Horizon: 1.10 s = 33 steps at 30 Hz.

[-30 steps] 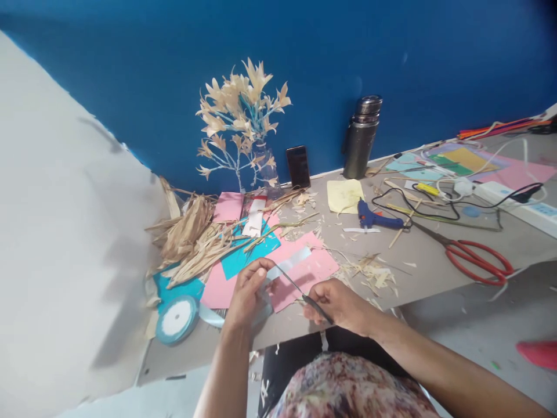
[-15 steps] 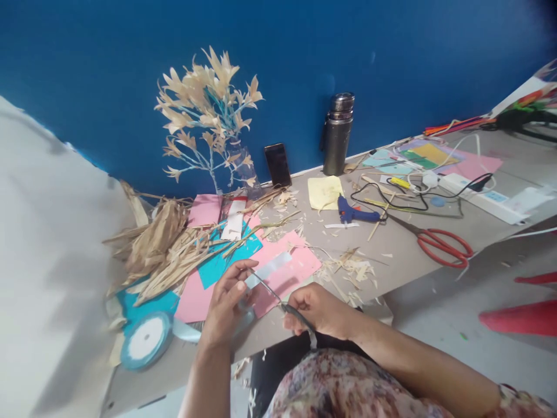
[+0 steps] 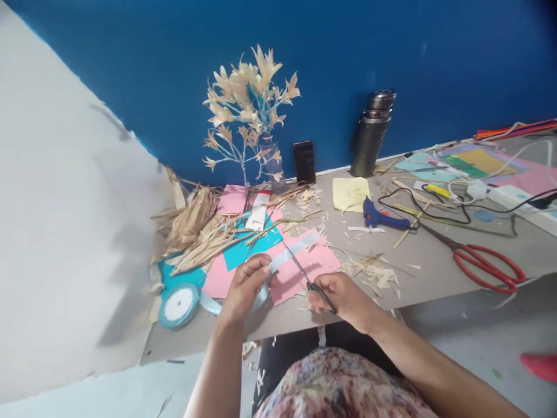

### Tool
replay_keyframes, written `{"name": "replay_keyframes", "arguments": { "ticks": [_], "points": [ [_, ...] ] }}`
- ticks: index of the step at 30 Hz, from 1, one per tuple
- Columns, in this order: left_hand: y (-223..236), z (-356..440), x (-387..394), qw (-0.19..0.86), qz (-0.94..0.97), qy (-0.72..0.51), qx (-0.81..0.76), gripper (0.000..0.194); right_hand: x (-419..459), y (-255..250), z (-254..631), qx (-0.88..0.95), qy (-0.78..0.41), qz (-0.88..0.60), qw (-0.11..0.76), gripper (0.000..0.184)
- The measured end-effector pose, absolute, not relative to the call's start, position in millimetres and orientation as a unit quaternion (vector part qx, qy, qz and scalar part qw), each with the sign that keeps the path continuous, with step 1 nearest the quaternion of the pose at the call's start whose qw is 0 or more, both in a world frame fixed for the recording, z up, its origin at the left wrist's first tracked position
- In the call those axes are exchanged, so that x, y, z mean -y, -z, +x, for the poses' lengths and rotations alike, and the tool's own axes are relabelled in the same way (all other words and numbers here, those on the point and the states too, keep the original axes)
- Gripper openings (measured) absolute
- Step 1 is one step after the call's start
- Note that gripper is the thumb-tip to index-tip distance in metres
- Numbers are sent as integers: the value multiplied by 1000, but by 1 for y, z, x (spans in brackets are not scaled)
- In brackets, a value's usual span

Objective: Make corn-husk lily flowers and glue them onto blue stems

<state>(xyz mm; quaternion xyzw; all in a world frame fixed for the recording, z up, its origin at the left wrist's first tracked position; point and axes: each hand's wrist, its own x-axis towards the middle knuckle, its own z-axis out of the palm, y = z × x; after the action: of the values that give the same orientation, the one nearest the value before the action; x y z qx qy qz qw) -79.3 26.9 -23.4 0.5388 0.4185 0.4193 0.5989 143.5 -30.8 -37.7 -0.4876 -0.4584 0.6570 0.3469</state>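
Note:
My left hand (image 3: 250, 284) pinches a pale blue ribbon (image 3: 281, 259) between thumb and fingers, its free end reaching up and right over pink paper (image 3: 319, 262). The other part of the ribbon runs below the hand to a blue-rimmed spool (image 3: 179, 306) at the table's front left. Small dark-handled scissors (image 3: 322, 297) are held in my right hand (image 3: 337, 296). Their thin blades point up and left across the ribbon; whether the blades are parted I cannot make out. A teal sheet (image 3: 235, 255) lies just beyond my left hand.
Dry husks (image 3: 195, 223) pile up at the left by the wall. Pale flowers (image 3: 248, 87) stand in a clear bottle behind, near a phone (image 3: 303, 162) and a thermos (image 3: 373, 133). A blue glue gun (image 3: 383, 216), red-handled scissors (image 3: 487, 267) and a power strip (image 3: 526, 206) lie right.
The scissor tips have moved away from my left fingers and now cross the ribbon farther along. My left hand still grips the ribbon. The view swung right, then back left.

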Motion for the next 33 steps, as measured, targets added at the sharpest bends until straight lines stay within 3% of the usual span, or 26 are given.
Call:
{"name": "replay_keyframes", "arguments": {
  "ticks": [9, 18, 22, 25, 27, 33],
  "points": [
    [25, -82, -25, 586, 540, -404, -448, 31, 38, 33, 136, 520, -704, -392, 284, 55],
    [27, -86, -24, 583, 569, -390, -429, 36, 39, 46, 125, 483, -705, -405, 324, 52],
    [30, -86, -25, 612, 534, -430, -395, 21, 41, 49, 124, 484, -706, -394, 336, 52],
    [31, -86, -26, 643, 516, -452, -343, 55, 42, 52, 123, 476, -718, -384, 332, 53],
    [31, -86, -26, 657, 510, -449, -327, 65, 43, 53, 122, 467, -729, -380, 326, 54],
    [33, -88, -25, 683, 497, -424, -327, 48, 43, 53, 116, 433, -769, -349, 315, 58]
  ]
}}
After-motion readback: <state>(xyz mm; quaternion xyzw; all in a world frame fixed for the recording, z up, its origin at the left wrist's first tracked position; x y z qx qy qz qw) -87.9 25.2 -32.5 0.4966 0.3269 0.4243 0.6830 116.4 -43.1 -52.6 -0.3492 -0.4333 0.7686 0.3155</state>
